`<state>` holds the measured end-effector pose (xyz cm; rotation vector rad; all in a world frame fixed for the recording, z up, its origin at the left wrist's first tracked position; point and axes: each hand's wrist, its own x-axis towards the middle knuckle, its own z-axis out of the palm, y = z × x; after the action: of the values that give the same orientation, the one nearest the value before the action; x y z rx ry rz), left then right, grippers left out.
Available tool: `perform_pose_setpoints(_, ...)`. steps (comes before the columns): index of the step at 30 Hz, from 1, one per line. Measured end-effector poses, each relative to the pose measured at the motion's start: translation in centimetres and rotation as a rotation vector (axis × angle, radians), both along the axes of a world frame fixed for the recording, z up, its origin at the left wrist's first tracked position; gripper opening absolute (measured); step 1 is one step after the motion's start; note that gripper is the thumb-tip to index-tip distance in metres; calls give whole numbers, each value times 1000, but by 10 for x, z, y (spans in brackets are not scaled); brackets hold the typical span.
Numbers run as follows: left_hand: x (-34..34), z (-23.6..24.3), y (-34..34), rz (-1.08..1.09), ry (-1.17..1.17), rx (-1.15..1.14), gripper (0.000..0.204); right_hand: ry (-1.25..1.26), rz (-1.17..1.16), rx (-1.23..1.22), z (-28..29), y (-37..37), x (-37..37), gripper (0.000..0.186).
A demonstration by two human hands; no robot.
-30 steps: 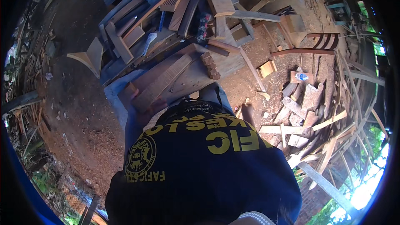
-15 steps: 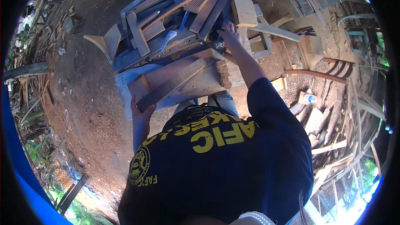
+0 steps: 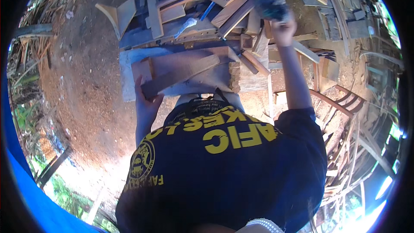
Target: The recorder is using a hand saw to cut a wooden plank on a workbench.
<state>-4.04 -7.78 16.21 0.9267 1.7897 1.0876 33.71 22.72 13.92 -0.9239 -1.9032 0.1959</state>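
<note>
The left hand [image 3: 146, 103] grips the near end of a long wooden plank [image 3: 181, 76], fingers wrapped over its edge, on the workbench [image 3: 129, 67]. The right hand [image 3: 282, 30] is closed around a dark, blurred object [image 3: 269, 2], possibly a power tool, raised over the bench's far right corner. Offcuts [image 3: 172, 8] crowd the bench's far side; a chair frame [image 3: 340, 101] lies right of it.

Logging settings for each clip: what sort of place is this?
Probably an outdoor woodworking yard: a bench heaped with cut boards, sawdust-strewn dirt ground, and scrap timber piled around.
</note>
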Motion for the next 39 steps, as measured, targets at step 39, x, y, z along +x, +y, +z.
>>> perform_pose_setpoints(39,-19,-7,20,-378,475,125,64,-253,676,-867,31,-194,-221,38)
